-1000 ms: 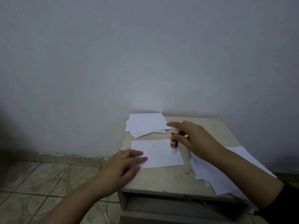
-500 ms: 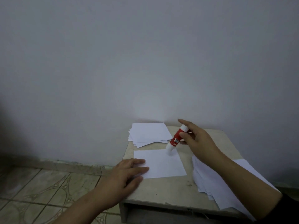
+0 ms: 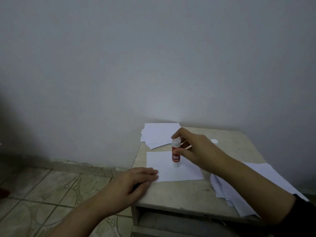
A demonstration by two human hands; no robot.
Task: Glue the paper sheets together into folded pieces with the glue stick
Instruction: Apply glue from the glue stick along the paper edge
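Right hand (image 3: 196, 149) pinches the upright glue stick (image 3: 176, 153) on the paper sheet (image 3: 172, 170); left hand (image 3: 135, 183) presses flat on its corner. Apply even strokes along edges, keeping the sheet pinned

1. A small beige table (image 3: 188, 194) stands against the wall, its top scuffed.
2. A white paper sheet (image 3: 184, 173) lies flat near the front left.
3. A stack of folded papers (image 3: 159, 134) sits at the back.
4. Loose sheets (image 3: 239, 189) overhang the right edge.
5. A white cap (image 3: 214, 141) lies near the back.
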